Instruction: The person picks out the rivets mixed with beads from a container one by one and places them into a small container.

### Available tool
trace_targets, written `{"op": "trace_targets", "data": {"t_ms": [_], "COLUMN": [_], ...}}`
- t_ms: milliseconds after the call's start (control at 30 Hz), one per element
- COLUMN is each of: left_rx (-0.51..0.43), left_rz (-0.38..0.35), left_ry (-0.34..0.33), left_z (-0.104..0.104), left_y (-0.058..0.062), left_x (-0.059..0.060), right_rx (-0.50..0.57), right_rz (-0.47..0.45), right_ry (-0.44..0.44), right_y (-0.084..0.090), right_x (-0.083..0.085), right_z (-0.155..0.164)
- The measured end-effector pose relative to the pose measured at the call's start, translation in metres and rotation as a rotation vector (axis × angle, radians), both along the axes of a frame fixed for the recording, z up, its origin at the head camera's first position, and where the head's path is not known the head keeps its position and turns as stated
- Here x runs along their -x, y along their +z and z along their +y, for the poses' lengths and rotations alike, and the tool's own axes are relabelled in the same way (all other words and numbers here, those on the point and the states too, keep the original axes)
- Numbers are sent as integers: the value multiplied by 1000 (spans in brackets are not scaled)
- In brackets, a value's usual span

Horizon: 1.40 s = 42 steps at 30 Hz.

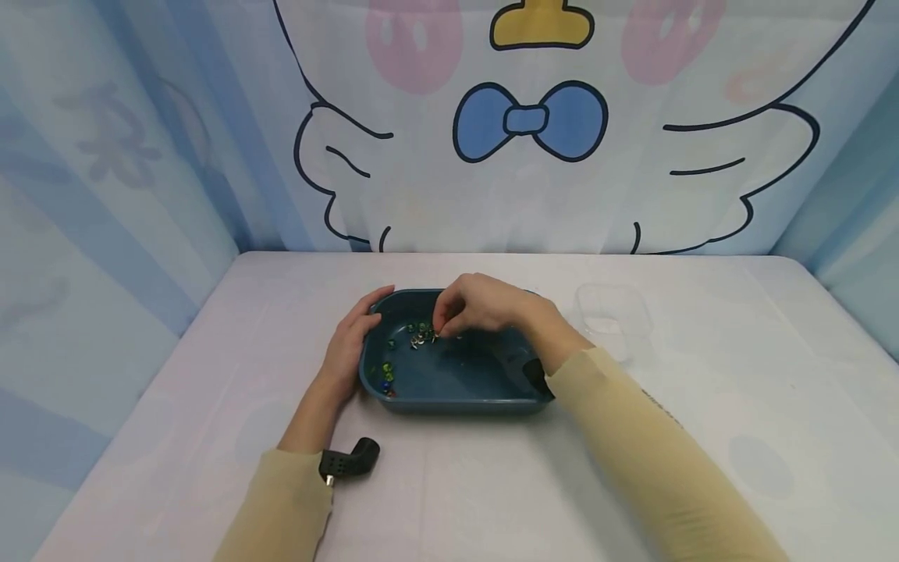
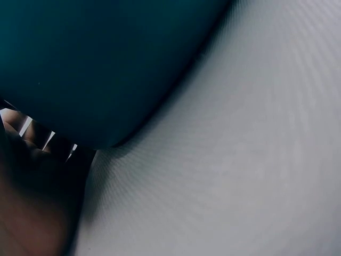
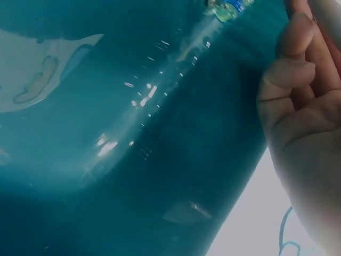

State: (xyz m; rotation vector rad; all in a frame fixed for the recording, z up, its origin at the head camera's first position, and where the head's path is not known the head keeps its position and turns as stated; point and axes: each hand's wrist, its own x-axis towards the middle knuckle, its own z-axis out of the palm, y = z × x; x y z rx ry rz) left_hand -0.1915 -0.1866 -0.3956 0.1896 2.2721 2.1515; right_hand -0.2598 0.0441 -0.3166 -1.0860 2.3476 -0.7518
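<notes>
Because the small gold bit (image 1: 435, 338) is so tiny, it should be very light and easy to drop. It looks hard and smooth, so it might slip, and it may bend if squeezed too much. The best hold would be a soft pinch on its edge with two fingertips. It shines, but its shape is too small to tell. It is inside the blue-green tub (image 1: 456, 407), beside a little heap of shiny bits (image 1: 417, 342) and green beads (image 1: 422, 329).

The right hand (image 1: 485, 303) reaches in over the tub, and its thumb and finger seem to pinch the gold bit. The right wrist view does not show the very tips.

Near the tub's left end are yellow-green beads (image 1: 387, 368), a blue bead (image 1: 385, 385) and a reddish one (image 1: 391, 394). They look round and hard, like things that would roll.

The tub has round corners and low, shiny walls. It looks stiff, and the rim is a good place to hold it. The left hand (image 1: 346, 343) grips its left end, with the thumb over the rim and the other fingers around the outside.

The tub sits on a pale cloth (image 1: 463, 484). Near its right side is a clear box (image 1: 614, 300), and behind is a curtain with a blue bow (image 1: 527, 119).
</notes>
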Motion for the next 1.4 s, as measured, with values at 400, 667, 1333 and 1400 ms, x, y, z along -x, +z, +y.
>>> {"op": "trace_targets", "data": {"t_ms": [400, 667, 1333, 1400], "left_rx": [-17, -8, 20, 21], "left_rz": [-1, -3, -9, -10], "left_ry": [9, 11, 26, 26], "left_z": [0, 1, 1, 1], "left_y": [1, 1, 3, 3], "left_x": [-1, -1, -2, -2], "right_rx": [79, 190, 284, 286], "right_rz": [-23, -54, 50, 51], "right_ry": [-49, -54, -260, -280], "right_y": [16, 20, 45, 46], "right_x": [-2, -4, -24, -26], "right_z": [11, 18, 62, 67]}}
